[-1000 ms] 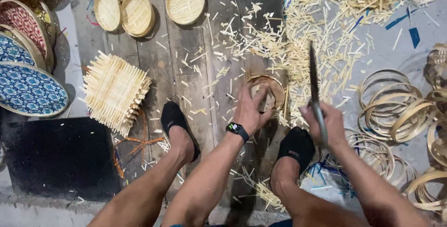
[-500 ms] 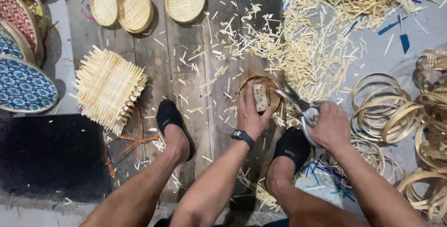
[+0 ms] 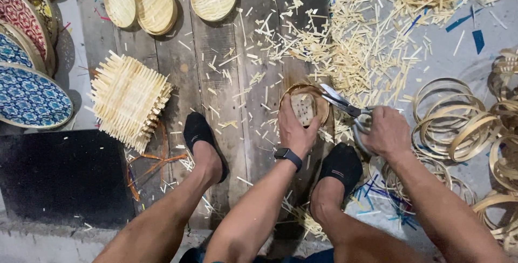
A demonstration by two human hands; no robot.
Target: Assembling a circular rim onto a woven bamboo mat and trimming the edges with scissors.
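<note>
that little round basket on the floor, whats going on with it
A person sits on the wooden floor, the left hand pressing a small round woven basket down on the boards. The right hand holds scissors, blades at the basket's rim. Bamboo trimmings lie scattered around, loose bamboo hoops pile to the right, and finished round baskets sit further off.

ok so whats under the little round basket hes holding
The round woven basket sits on the dark wooden planks, among pale bamboo offcuts. The left hand covers its near side and the scissors meet its right rim, so what lies directly beneath is hidden.
</note>
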